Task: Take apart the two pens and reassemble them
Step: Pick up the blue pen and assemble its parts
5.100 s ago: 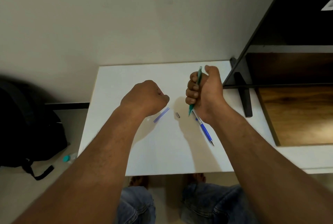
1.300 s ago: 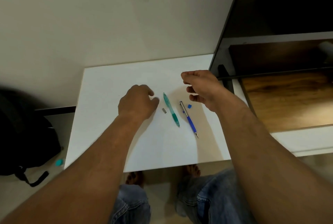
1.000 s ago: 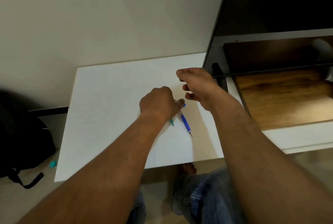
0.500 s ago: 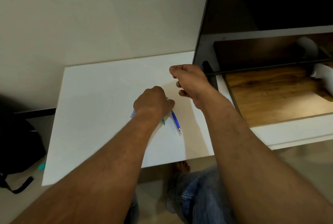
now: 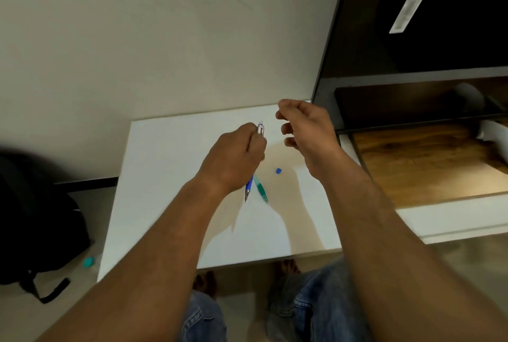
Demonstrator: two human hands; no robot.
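My left hand grips the blue pen above the white table. The pen's silver top end sticks out above my fingers and its blue tip points down toward me. The green pen lies on the table just right of the blue tip, partly under my left hand. A small blue piece lies on the table to the right of the pens. My right hand hovers to the right of the blue pen's top end, fingers loosely curled, holding nothing that I can see.
A dark shelf unit with a wooden surface stands at the table's right edge. A black backpack sits on the floor to the left, with a small teal object near it. My knees and feet show below the table's front edge.
My left hand has picked the blue pen up off the table and raised it. The green pen stays on the table. My right hand stays hovering near the pen's top.
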